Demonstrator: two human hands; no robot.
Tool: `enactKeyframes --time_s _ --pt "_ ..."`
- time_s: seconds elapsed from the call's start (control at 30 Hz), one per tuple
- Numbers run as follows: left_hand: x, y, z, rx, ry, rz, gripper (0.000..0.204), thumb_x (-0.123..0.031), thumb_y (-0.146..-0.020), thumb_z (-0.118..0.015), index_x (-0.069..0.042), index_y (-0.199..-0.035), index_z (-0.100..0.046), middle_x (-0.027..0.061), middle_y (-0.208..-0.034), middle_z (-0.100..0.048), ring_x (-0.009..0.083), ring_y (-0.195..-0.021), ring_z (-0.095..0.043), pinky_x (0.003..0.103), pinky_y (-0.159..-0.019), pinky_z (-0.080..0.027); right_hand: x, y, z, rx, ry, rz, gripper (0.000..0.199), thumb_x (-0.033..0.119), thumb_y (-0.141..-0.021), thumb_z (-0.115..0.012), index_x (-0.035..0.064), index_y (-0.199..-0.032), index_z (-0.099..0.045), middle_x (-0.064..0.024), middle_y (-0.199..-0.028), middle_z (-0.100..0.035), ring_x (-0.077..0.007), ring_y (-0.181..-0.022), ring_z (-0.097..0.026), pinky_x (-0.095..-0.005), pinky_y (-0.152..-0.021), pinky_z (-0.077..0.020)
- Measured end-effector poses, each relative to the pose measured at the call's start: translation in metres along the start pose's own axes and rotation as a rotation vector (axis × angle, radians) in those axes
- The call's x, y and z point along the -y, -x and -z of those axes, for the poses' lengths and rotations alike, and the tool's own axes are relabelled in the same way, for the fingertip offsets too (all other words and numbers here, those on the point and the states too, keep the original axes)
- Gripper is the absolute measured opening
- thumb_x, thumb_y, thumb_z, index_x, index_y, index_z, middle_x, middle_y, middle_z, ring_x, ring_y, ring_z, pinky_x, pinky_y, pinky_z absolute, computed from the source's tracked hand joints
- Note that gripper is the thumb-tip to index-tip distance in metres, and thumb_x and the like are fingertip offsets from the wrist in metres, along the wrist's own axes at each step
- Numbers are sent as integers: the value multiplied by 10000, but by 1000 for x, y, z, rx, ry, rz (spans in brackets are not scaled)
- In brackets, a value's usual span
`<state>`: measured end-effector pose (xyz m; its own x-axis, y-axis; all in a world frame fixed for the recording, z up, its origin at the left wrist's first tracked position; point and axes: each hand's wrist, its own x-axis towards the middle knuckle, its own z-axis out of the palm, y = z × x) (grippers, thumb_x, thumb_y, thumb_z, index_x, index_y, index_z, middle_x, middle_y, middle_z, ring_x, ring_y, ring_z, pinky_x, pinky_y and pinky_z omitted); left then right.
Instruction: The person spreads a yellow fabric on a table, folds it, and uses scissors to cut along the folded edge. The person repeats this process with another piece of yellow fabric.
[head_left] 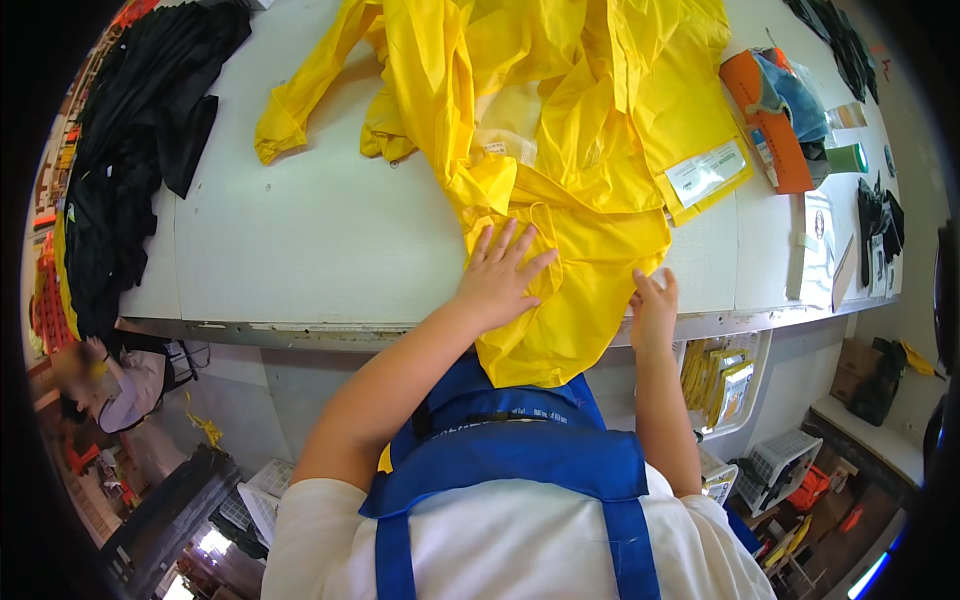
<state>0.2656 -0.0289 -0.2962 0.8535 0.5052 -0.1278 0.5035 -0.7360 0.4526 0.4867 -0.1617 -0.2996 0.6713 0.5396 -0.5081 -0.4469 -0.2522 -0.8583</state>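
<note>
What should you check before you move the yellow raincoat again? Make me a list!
1. Left hand flat on raincoat: ok.
2. Right hand pinching the raincoat's edge: ok.
3. Raincoat smooth: not ok, bunched and wrinkled.
4. Raincoat fully on table: not ok, the front part hangs over the edge.
5. Sleeve spread flat: not ok, crumpled at the cuff.
6. Zip or buttons closed: cannot tell.

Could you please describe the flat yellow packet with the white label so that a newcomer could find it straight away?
On the pale worktable, follow the spread yellow garment to its right edge. There lies the flat yellow packet, the only yellow piece bearing a white label, beside an orange packet.
</note>
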Motion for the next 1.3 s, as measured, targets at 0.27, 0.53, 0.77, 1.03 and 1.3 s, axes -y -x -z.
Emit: enactKeyframes --time_s 0.27,0.53,0.77,1.03,1.3 --pt "28 -7 3 -115 765 -21 662 -150 -814 -598 -93 -1416 -329 156 -1455 -363 370 -1363 -305 468 -1124 -241 39 27 -74 790 1189 866 360 259 -836 -626 210 -1192 -640 -133 -1505 -305 -376 -1405 -205 -516 -1122 -191" --pt "32 11 53 -453 442 434 513 -4 -797 -574 -118 -1293 -511 166 -1317 -501 319 -1277 -425 367 -1053 -361 22 12 -79 869 1485 1001 544 536 -833 -556 279 -1312 -560 -86 -1537 -272 -379 -1446 -88 -607 -1124 -40" --pt "32 37 12 -122 -34 -172 422 -339 -888 -583 -196 -1285 -568 55 -1399 -466 323 -1332 -368 542 -1132 -196 31 -3 -25 896 1344 867 549 77 -777 -569 139 -1320 -514 -114 -1428 -424 -352 -1361 -328 -482 -1094 -283" --pt "40 28 -9 -382 391 258 523 -206 -836 -669 -62 -1310 -500 194 -1319 -426 361 -1218 -418 420 -1033 -350 49 -39 -25 163 1189 393 289 149 -834 -615 52 -1101 -564 -149 -1001 -599 -331 -926 -585 -415 -824 -473" --pt "25 -1 24 -434 895 702 656 -32 -787 -682 -8 -1371 -384 118 -1005 -579 214 -884 -598 292 -814 -487 39 -58 -18 7 1351 566 240 164 -867 -597 47 -1072 -551 -168 -870 -585 -361 -803 -611 -428 -735 -503"
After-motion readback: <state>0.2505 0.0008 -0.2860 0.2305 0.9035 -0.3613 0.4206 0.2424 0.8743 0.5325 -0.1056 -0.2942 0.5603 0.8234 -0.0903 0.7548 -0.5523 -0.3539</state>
